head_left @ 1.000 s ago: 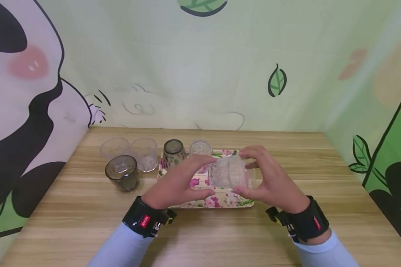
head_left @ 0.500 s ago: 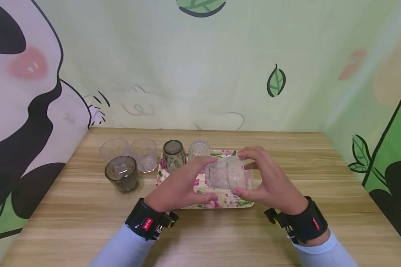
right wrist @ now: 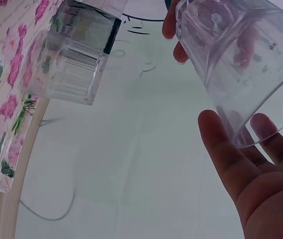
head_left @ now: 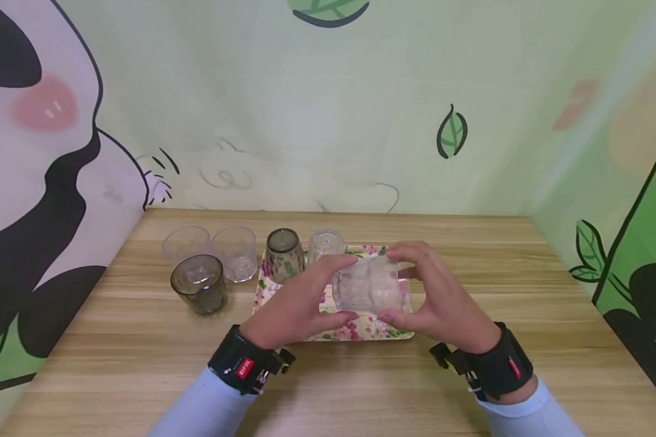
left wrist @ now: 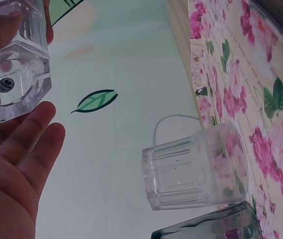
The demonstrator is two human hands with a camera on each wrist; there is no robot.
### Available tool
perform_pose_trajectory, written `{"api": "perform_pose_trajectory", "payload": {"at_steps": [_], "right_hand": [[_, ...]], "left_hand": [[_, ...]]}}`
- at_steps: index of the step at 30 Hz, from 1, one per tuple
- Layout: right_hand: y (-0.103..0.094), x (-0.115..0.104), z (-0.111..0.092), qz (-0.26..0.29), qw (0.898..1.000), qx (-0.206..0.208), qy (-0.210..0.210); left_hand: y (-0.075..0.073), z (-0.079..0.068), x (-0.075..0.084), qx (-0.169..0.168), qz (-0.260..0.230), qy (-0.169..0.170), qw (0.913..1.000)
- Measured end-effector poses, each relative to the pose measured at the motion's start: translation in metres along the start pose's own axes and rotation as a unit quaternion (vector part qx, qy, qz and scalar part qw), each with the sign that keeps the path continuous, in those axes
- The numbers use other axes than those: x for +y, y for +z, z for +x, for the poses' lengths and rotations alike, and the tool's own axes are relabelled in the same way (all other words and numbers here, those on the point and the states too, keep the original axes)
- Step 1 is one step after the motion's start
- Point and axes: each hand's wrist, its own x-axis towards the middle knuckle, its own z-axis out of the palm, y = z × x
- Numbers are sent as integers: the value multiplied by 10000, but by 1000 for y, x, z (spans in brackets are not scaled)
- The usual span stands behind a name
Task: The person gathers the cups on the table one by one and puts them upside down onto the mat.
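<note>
A clear drinking glass (head_left: pixel 367 285) is held sideways in the air over the floral tray (head_left: pixel 379 334), its base to the left and its mouth to the right. My right hand (head_left: pixel 443 303) grips it near the mouth, thumb in front and fingers behind. Around the base end sit the thumb and fingers of my left hand (head_left: pixel 300 297). A small round dark sticker (left wrist: pixel 5 85) shows on the glass's base in the left wrist view. The mouth end (right wrist: pixel 276 104) lies against my right fingers in the right wrist view.
Upside down on the tray's back left stand a smoky glass (head_left: pixel 283 258) and a clear glass (head_left: pixel 327 244). Left of the tray, a smoky glass (head_left: pixel 199 288) and two clear glasses (head_left: pixel 235 258) stand upright on the wooden table (head_left: pixel 361 388). A printed wall (head_left: pixel 306 133) rises behind.
Both hands and the clear glass have shifted slightly left, and the glass lies a little more level. My left thumb and fingers now overlap its base end more. The other glasses stay put.
</note>
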Motion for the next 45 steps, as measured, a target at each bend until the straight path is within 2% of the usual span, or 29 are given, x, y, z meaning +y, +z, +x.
{"api": "perform_pose_trajectory", "payload": {"at_steps": [7,16,25,30,38,45], "right_hand": [[1,3,-1,-158,9998,-4,-90],[-1,6,0,-425,9989,-139,-115],[-7,10,-2,-691,9969,-192,324],[-12,14,-3,-802,9962,-78,330],[-15,15,-3,-1243,9874,-587,784],[-17,17,-3,-1300,9847,-687,935]], "left_hand": [[-1,1,-2,106,62,223,9997],[-4,0,-3,66,-95,101,9999],[-7,-1,-6,140,-150,-29,9998],[-7,-2,-10,194,-32,-14,9998],[-11,-2,-14,427,88,170,9989],[-15,-3,-13,591,135,135,9981]]}}
